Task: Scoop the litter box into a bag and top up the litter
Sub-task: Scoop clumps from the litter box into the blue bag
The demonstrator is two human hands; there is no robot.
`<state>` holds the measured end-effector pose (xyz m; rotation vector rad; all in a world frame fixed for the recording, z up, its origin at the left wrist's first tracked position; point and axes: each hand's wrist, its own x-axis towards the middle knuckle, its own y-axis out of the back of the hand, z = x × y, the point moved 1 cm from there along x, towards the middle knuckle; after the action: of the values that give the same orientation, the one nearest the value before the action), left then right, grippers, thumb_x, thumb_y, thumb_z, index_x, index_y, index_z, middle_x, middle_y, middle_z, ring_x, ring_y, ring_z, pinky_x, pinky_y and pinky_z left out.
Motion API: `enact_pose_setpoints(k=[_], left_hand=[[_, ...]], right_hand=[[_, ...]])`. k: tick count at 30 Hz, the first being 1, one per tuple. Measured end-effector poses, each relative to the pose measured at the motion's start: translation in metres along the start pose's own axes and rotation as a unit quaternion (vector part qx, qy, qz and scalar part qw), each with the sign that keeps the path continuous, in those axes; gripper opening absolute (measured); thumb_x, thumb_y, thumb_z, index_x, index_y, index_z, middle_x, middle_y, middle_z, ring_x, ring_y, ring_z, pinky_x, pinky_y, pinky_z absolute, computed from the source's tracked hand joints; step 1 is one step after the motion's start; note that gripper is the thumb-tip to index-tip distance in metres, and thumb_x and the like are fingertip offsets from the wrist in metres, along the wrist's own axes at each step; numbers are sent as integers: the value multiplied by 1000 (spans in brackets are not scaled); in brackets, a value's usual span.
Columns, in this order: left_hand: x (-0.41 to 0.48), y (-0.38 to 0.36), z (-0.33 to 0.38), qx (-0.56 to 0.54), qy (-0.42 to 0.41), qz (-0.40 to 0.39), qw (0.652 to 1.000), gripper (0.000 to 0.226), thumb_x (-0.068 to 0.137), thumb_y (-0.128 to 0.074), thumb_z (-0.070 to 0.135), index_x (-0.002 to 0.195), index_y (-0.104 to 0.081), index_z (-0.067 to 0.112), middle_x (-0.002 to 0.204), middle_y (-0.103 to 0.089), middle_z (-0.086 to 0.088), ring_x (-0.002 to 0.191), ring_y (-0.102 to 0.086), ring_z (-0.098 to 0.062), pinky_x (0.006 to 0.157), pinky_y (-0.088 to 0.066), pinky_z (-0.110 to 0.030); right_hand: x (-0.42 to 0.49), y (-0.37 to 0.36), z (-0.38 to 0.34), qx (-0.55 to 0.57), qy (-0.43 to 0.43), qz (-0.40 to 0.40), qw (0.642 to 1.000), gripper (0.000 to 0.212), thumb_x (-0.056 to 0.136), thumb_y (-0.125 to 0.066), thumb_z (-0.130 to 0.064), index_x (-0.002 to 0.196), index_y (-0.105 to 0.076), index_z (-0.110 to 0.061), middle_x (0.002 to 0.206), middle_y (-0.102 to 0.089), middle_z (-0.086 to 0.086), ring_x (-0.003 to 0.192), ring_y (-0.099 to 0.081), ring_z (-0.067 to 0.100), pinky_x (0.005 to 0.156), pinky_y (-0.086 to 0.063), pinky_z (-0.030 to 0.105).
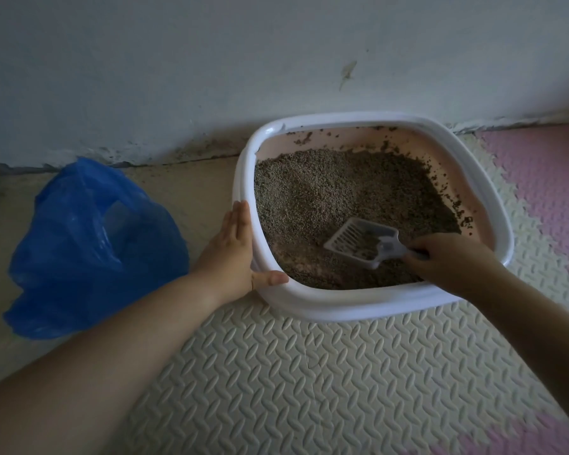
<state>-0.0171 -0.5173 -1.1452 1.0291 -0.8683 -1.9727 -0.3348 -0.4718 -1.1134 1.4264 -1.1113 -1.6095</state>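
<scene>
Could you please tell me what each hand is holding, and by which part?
The right hand grips the scoop by its handle. The left hand holds nothing; it rests flat against the left side of the litter box.

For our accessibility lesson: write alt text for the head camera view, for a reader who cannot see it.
A person's right hand grips a slotted white scoop dipped in the grey litter of a white-rimmed litter box, while the left hand rests flat against its rim. A blue plastic bag lies on the floor to its left.
</scene>
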Motion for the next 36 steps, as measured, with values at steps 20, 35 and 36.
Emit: enact_pose_setpoints(k=[20,35,36], left_hand=[[2,-3,-2,-27,-3,9,1000,138,55,-52,78,143,31,11,154,30,-3,144,17,-17,116,-4,-34],[2,-4,0,-24,8,5,1000,136,63,-61,71,141,35,14,151,35,1,143,19,-13,116,-5,-33],[2,-4,0,-25,7,6,1000,136,64,-62,71,141,35,14,151,36,2,143,19,-13,115,-5,-33]], right_hand=[[96,-7,-109,29,-95,-27,995,17,97,-41,-6,91,-57,-5,71,-54,6,57,-49,18,49,-37,29],[126,-35,-126,290,-87,36,952,32,103,-36,-26,121,-46,-2,105,-59,14,67,-52,21,53,-36,32],[119,-33,-120,309,-83,47,946,32,102,-37,-30,117,-48,-4,95,-60,11,64,-51,21,50,-35,31]])
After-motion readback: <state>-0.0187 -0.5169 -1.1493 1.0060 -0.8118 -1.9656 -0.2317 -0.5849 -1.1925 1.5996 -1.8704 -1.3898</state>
